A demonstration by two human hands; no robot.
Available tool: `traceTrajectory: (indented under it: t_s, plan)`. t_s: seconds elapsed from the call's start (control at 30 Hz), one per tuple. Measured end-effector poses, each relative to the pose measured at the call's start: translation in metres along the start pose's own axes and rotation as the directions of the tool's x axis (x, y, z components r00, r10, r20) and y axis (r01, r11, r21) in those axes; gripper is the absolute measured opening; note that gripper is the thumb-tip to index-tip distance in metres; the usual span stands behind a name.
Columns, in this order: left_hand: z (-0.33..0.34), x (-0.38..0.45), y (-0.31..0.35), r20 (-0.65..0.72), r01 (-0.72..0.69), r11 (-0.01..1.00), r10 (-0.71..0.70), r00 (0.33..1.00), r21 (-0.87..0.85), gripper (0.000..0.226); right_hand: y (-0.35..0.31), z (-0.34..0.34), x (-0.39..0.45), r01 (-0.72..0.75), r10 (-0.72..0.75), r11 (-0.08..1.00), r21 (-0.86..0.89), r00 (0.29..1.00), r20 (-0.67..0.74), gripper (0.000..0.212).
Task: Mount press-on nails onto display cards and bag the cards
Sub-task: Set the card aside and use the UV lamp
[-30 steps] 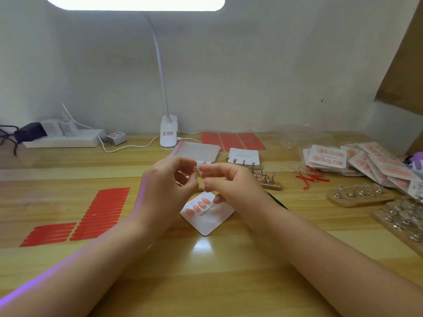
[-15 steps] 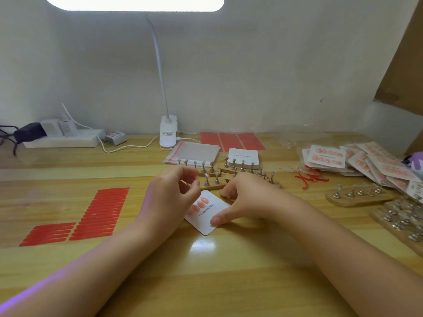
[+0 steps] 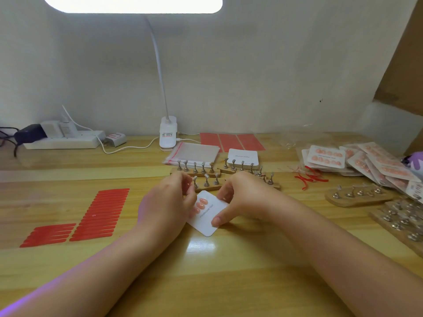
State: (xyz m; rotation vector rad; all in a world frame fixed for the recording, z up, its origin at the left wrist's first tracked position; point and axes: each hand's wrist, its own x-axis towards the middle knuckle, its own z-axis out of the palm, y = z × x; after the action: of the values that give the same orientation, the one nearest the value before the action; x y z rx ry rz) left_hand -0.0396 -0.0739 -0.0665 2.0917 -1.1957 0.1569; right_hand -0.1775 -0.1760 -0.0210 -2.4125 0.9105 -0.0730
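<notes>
A white display card [image 3: 209,221] lies on the wooden table at centre, with three pink press-on nails [image 3: 201,203] in a row on its left part. My right hand [image 3: 245,195] holds the card, thumb on its near right edge and fingers at its far edge. My left hand [image 3: 169,202] has its fingers curled down onto the card's left side, pinching the lowest nail, which is mostly hidden under the fingertips.
Wooden stands with metal nail holders [image 3: 206,183] sit just behind the card. A stack of blank cards [image 3: 242,155] and clear bags [image 3: 193,152] lie farther back. Red adhesive strips [image 3: 100,213] are on the left. Bagged cards [image 3: 327,156] and more stands [image 3: 357,194] are on the right.
Both hands came down from in front of the stands to the card. My right hand took hold of the card and my left hand brought a nail onto it.
</notes>
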Motion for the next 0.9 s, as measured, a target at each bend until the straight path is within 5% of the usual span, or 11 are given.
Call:
traceTrajectory:
  t_s: [0.27, 0.4, 0.5, 0.7, 0.9]
  plan:
    - [0.0, 0.001, 0.001, -0.044, -0.068, 0.975, 0.06, 0.997, -0.21, 0.014, 0.01, 0.004, 0.005, 0.03, -0.034, 0.988, 0.154, 0.999, 0.023, 0.057]
    - [-0.005, 0.002, 0.001, -0.158, -0.168, 0.955, 0.131, 0.979, -0.245, 0.016, 0.012, 0.014, 0.008, 0.173, -0.101, 0.879, 0.445, 0.978, -0.182, 0.032]
    - [-0.008, 0.003, 0.002, -0.226, -0.269, 0.948, 0.229, 0.947, -0.169, 0.019, 0.013, 0.024, 0.012, 0.152, -0.006, 0.865, 0.479, 0.956, -0.293, 0.006]
    - [-0.007, 0.002, 0.003, -0.28, -0.418, 0.908, 0.397, 0.874, -0.017, 0.017, 0.004, 0.03, 0.006, 0.246, -0.02, 0.678, 0.693, 0.948, -0.317, 0.035]
    - [-0.01, 0.002, 0.003, -0.304, -0.456, 0.886, 0.459, 0.835, 0.084, 0.02, 0.0, 0.038, 0.004, 0.311, -0.102, 0.687, 0.657, 0.936, -0.336, 0.03]
